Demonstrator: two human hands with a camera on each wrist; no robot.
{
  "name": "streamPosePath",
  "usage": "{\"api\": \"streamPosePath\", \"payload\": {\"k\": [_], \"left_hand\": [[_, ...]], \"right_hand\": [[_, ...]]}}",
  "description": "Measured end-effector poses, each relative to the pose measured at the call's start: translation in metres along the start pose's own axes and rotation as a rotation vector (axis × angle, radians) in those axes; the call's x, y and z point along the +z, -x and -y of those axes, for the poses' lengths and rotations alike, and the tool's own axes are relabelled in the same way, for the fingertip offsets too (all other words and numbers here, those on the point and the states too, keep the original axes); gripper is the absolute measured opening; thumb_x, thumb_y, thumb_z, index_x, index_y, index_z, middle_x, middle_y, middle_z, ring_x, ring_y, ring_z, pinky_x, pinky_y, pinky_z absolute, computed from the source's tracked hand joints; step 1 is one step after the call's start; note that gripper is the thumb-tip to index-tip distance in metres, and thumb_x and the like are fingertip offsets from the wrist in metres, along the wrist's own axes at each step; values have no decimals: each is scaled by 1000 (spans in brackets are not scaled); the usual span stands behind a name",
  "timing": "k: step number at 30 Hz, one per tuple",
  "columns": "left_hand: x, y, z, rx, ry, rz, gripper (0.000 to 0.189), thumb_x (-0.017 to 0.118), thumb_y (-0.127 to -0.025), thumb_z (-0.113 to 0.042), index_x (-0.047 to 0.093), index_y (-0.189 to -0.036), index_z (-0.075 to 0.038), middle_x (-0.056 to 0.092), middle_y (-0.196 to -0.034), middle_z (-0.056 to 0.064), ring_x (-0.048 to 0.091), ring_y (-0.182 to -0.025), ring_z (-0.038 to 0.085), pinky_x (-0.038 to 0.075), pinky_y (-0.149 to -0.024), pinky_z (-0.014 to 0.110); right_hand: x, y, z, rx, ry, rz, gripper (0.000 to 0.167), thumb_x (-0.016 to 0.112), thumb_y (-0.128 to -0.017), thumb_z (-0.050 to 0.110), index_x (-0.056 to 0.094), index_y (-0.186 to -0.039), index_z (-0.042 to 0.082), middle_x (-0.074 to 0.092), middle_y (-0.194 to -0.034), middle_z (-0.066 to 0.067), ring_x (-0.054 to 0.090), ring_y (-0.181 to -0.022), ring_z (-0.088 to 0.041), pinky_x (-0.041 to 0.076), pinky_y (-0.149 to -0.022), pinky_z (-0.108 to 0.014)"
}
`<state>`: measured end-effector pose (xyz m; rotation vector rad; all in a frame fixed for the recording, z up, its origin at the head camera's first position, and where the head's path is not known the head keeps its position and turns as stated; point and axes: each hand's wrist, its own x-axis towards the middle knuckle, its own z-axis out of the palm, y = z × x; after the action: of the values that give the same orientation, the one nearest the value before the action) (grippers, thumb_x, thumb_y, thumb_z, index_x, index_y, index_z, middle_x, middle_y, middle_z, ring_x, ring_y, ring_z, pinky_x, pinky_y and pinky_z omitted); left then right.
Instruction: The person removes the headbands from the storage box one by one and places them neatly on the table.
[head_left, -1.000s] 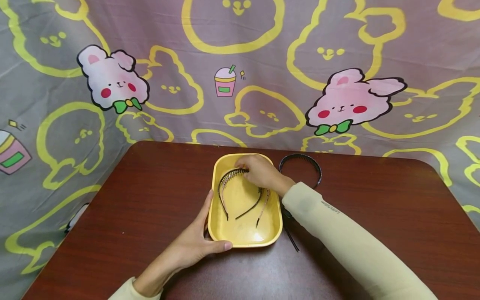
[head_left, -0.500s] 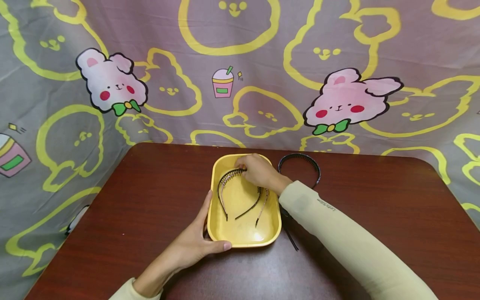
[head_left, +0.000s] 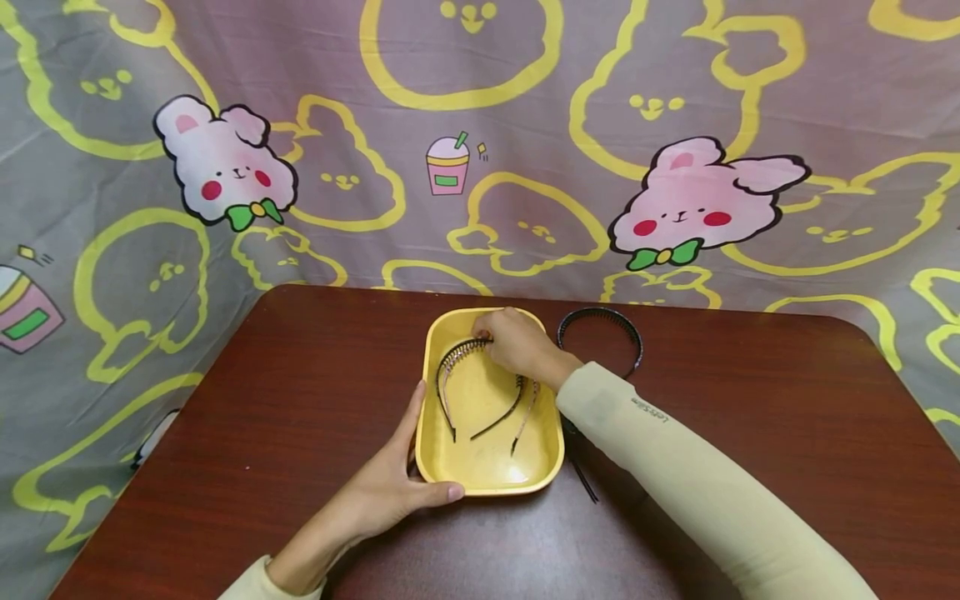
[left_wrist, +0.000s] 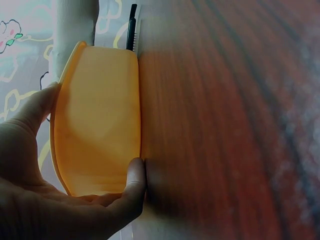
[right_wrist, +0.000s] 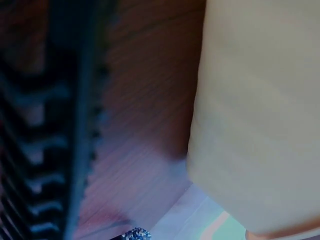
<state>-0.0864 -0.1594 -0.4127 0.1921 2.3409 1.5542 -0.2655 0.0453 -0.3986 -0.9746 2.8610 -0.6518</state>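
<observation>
A yellow plastic tub (head_left: 480,490) stands on the table with toothed headbands inside. My left hand (head_left: 386,483) grips its near left corner; in the left wrist view the thumb is at the rim and a fingertip at the base of the tub wall (left_wrist: 95,115). Inside the tub, my right hand (head_left: 517,342) pinches the top of a black toothed headband (head_left: 439,392). A pinkish patterned headband (head_left: 527,417) lies right beside that one, its top partly covered by the hand. My right fingertips are mostly hidden behind the hand's back.
Right of the tub lies a dark glittery toothed headband (head_left: 641,337), partly behind the right sleeve (head_left: 675,450). Dark headband ends (head_left: 585,483) poke out below that sleeve. A patterned cloth (head_left: 525,150) hangs behind the brown table (head_left: 750,400).
</observation>
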Motion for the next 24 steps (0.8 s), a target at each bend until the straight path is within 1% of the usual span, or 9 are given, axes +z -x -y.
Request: {"api": "streamPosePath", "payload": {"k": [1,4,6,8,10,13,16,20,24], "left_hand": [[0,0,0,3,4,2,138,94,-77,-27,-9,-168,-36,4,-178,3,19,-159,28,12,-127,53],[0,0,0,3,3,1,138,94,-77,-27,-9,-168,-36,4,-178,3,19,-159,28,12,-127,53],[0,0,0,-2,-1,-2,138,94,-78,-27,-9,-168,-36,5,-178,2,18,-159,28,12,-128,54],[0,1,0,-12,-8,-8,138,94,-77,-28,-9,-168,-36,5,-178,3,18,-159,29,12,-128,54],[0,1,0,-18,-7,-9,138,94,-77,-28,-9,-168,-35,6,-178,3,19,-159,29,12,-128,54],[0,1,0,-20,-5,-8,138,94,-77,-28,-9,-169,-35,6,-178,4,20,-159,29,13,-128,53],[0,1,0,-13,-7,-7,138,94,-77,-29,-9,-169,-35,6,-178,4,21,-158,30,14,-128,53],[0,1,1,-13,-6,-7,138,94,-77,-28,-9,-169,-34,7,-178,5,24,-157,29,16,-127,53],[0,1,0,-27,-10,-7,138,94,-77,-28,-9,-169,-31,8,-178,4,26,-156,28,17,-126,51]], "right_hand": [[0,0,0,-4,9,-3,25,67,-93,-4,79,-112,6,79,-112,-11,72,-108,-25,59,-92,-38],[2,0,-2,-21,35,-11,24,67,-91,-5,80,-108,6,79,-107,-9,71,-98,-21,57,-86,-35],[3,-1,-3,-29,41,-15,23,66,-91,-6,79,-104,7,79,-103,-8,67,-90,-19,54,-81,-33],[3,-1,-3,-33,42,-16,21,66,-91,-6,79,-102,8,78,-100,-7,64,-86,-18,52,-79,-32],[3,-1,-3,-32,32,-15,21,67,-91,-6,79,-102,7,78,-101,-7,66,-89,-18,54,-80,-33],[3,-1,-3,-34,9,-18,21,68,-92,-4,79,-106,7,79,-107,-9,72,-100,-22,58,-87,-36],[3,-1,-3,-38,-20,-25,21,68,-94,-4,79,-109,6,79,-110,-11,73,-107,-26,59,-90,-38],[3,0,-2,-36,-27,-40,21,69,-95,-1,80,-111,7,78,-109,-10,72,-105,-25,59,-88,-38],[2,0,-2,-11,-15,-55,22,70,-96,3,80,-114,12,78,-111,-8,71,-101,-23,58,-84,-38]]}}
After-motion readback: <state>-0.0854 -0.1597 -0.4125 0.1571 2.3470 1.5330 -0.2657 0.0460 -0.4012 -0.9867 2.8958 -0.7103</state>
